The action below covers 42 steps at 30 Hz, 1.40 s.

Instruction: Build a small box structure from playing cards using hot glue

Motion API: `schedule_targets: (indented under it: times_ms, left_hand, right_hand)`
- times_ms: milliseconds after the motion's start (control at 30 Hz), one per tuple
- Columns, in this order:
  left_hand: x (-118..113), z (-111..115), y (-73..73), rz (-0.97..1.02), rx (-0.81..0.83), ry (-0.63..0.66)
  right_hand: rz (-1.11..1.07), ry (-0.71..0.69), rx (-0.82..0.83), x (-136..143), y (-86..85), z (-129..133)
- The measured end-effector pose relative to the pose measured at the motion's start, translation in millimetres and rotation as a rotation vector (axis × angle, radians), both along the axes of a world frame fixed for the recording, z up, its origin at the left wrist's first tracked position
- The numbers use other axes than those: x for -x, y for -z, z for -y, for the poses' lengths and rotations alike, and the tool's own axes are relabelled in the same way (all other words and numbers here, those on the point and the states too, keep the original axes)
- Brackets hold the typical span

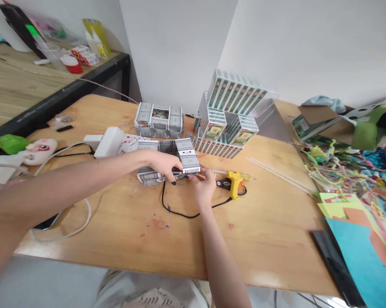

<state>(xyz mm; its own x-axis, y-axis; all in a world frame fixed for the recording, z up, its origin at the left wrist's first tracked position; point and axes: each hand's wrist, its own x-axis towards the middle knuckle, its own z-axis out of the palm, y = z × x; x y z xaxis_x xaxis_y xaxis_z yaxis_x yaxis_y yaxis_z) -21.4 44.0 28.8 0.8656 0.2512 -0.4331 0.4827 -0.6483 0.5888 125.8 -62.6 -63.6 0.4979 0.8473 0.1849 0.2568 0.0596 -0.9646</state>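
Grasping the near box [189,161], apparently made of cards, on the far half of the table [250,239], just in front of the far box [159,126]. Pinching the near wall with the left hand [164,162], seemingly with the thumb outside and fingers hooked over the edge; holding the right near corner with the fingertips of the right hand [203,185]. Impossible to tell whether something small is pinched there too. Largely built, by the look: patterned blocks standing at left and right, with a dark hollow between. Seemingly less complete across the middle than the far box; unclear what else remains. With the yellow glue gun [234,186] lying ungripped just to the right, loose cards [130,143] to the left.
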Motion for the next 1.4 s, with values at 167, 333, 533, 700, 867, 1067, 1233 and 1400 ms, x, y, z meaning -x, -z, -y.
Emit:
schedule_targets:
  times_ms: [167,333,533,700,867,1067,1233,1400]
  left_hand:
    - [0,-4,1.0,-0.036,0.059,0.004]
    - [0,-7,5.7,0.009,0.129,0.009]
    - [-3,-6,4.6,0.054,0.148,0.012]
    - [-2,-9,11.8,0.142,0.131,0.033]
    - [-1,-8,18.0,0.18,0.085,0.032]
    - [-4,2,12.8,0.145,-0.15,-0.06]
    - [-6,1,12.9,0.144,-0.219,-0.05]
    - [-7,3,11.2,0.15,-0.23,-0.058]
  right_hand:
    - [-0.016,0.03,-0.011,3,-3.1,0]
    - [-0.023,0.059,-0.006,7,-6.0,0]
    - [-0.001,0.084,0.022,7,-11.6,0]
    - [0.026,0.097,0.04,6,-15.7,1]
    - [0.062,0.1,0.048,5,-15.4,1]
    - [0.1,0.094,0.043,4,-14.5,2]
    - [0.087,0.097,0.044,3,-15.1,3]
    - [0.06,0.032,0.041,-2,-13.7,2]
